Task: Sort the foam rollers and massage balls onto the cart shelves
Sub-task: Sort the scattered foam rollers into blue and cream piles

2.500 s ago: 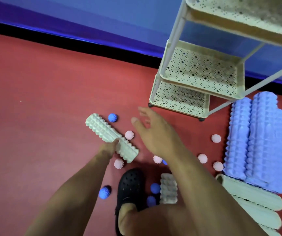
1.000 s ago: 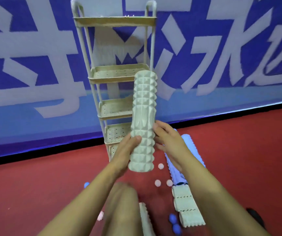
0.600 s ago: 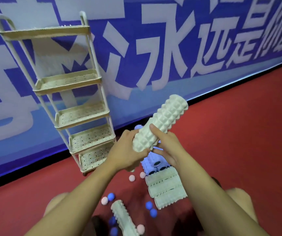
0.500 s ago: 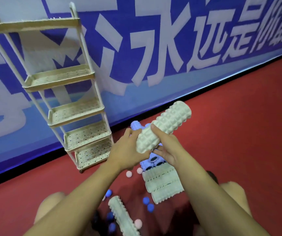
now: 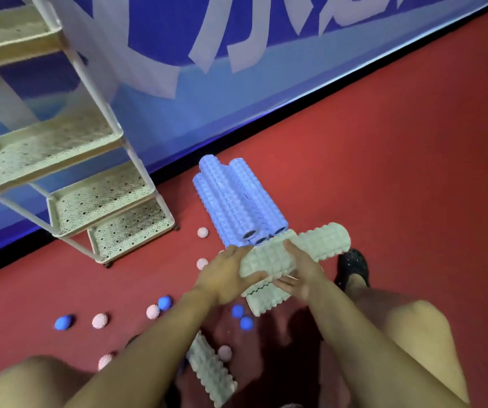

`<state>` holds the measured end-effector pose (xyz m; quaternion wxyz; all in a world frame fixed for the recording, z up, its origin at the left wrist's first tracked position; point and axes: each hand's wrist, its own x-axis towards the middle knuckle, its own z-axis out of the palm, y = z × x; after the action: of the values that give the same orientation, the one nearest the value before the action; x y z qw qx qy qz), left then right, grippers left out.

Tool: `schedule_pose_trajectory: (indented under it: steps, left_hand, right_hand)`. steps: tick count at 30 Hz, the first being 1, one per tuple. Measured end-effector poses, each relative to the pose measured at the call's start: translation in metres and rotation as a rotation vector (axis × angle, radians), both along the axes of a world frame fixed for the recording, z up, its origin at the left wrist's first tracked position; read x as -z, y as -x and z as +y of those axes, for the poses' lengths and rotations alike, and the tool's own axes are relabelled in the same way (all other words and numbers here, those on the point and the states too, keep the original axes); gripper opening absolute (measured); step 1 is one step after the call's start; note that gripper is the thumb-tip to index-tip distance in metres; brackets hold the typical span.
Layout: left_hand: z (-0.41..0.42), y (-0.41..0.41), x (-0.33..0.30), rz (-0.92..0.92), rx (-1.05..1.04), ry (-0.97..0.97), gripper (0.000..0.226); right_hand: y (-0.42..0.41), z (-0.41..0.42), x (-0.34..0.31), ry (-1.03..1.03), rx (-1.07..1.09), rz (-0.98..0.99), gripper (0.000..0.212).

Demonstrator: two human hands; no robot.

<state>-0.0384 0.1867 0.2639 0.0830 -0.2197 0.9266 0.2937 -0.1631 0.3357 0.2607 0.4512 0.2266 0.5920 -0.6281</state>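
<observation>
Both hands hold a cream foam roller that lies nearly level, low over other cream rollers on the floor. My left hand grips its left end. My right hand wraps its middle from the near side. Just behind lies a stack of blue foam rollers. The cream tiered cart stands at the left against the wall. Pink massage balls and blue massage balls are scattered over the floor. Another cream roller lies between my knees.
The floor is red, bordered by a blue banner wall at the back. My black shoe rests right of the rollers. Bare knees fill the lower corners.
The cream roller came down from chest height to just above the floor pile, turning nearly level. My view tilted down toward the floor; both hands kept their hold.
</observation>
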Motion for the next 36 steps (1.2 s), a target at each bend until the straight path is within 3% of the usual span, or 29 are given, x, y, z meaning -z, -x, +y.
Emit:
schedule_pose_trajectory:
  steps: [9,14,22,29,32,36]
  left_hand:
    - [-0.04,0.021,0.139,-0.177,-0.279,-0.18,0.05]
    - [-0.053,0.037,0.184,-0.252,-0.363,-0.26,0.05]
    - [-0.06,0.035,0.213,-0.239,-0.501,-0.318,0.044]
    - [-0.062,0.018,0.221,-0.274,-0.485,-0.223,0.04]
    - [-0.058,0.016,0.219,-0.3,-0.476,-0.225,0.042]
    - [-0.055,0.004,0.219,-0.349,-0.51,-0.258,0.043]
  right_hand:
    - [0.063,-0.042,0.15,-0.235,0.016,-0.154,0.041]
    - [0.087,-0.072,0.213,-0.317,-0.03,-0.208,0.045]
    - [0.103,-0.099,0.271,-0.437,-0.118,-0.179,0.054]
    - [0.104,-0.109,0.305,-0.481,-0.153,-0.088,0.08]
    - [0.097,-0.108,0.309,-0.437,-0.078,-0.114,0.089]
    - [0.075,-0.113,0.299,-0.515,-0.224,-0.016,0.086]
